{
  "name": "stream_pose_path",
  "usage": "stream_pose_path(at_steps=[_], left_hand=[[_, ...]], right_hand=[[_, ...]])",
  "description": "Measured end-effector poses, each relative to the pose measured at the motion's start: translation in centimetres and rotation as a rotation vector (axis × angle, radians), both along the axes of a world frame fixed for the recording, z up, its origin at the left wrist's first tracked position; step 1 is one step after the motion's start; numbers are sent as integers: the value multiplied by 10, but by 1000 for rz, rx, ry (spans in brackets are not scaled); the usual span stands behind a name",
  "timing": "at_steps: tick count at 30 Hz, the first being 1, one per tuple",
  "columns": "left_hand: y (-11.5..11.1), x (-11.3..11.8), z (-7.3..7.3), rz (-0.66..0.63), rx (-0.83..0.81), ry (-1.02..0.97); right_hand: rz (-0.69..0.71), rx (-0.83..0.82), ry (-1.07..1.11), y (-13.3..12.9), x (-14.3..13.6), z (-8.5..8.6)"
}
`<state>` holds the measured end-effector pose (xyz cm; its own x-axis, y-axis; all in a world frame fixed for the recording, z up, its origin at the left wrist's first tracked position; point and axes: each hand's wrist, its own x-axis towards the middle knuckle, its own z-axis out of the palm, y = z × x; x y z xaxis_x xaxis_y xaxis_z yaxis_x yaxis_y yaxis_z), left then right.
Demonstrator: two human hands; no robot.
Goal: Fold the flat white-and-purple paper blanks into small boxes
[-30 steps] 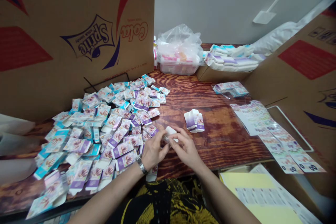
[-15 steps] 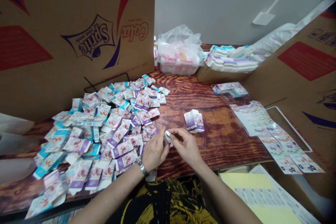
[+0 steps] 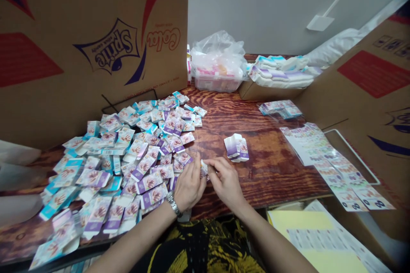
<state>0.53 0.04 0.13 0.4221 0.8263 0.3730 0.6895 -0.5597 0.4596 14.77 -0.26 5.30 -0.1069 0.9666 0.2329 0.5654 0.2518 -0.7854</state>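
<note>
Between my hands is a small printed carton [image 3: 203, 168], mostly covered by fingers. My left hand [image 3: 189, 183], with a metal watch on the wrist, is closed around its left side. The fingers of my right hand [image 3: 223, 178] pinch its upper right end. To the left spreads a large heap of small printed cartons [image 3: 150, 162] with purple or blue ends. Just beyond my right hand, a small stack of flat purple-and-white cartons [image 3: 236, 147] lies on the wooden table [image 3: 221, 113].
A large cardboard box [image 3: 96, 51] stands behind the heap, another [image 3: 371, 106] on the right. At the back are a plastic tub with a clear bag [image 3: 219, 79] and a carton tray of flat packs [image 3: 278, 89]. Printed sheets [image 3: 333, 170] and yellow paper [image 3: 310, 222] lie right.
My right fingers have shifted slightly over the end of the small carton, whose white flap shows less now. The heap and the stack stay as they were.
</note>
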Motion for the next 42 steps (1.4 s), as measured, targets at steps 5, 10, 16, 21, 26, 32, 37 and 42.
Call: stream_pose_path(at_steps=[5, 10, 16, 21, 26, 32, 37, 42], left_hand=[[-1, 2, 1, 15, -14, 24], [-1, 6, 1, 54, -68, 46], [-4, -4, 8, 52, -147, 117], [-17, -18, 10, -116, -167, 408], [-21, -16, 7, -145, -229, 458], [-14, 3, -7, -98, -191, 471], [-13, 7, -19, -111, -179, 506], [-14, 8, -16, -88, -220, 458]], right_hand=[[-26, 39, 18, -4, -4, -5], [-146, 13, 113, -20, -16, -19], [37, -167, 249, -9, 4, -34], [-45, -148, -206, 5, 25, -68], [-92, -156, -605, -3, 14, -89], [-170, -238, -626, -1, 16, -97], [-218, -254, -549, 1, 18, -106], [-254, -186, -414, 2, 16, -104]])
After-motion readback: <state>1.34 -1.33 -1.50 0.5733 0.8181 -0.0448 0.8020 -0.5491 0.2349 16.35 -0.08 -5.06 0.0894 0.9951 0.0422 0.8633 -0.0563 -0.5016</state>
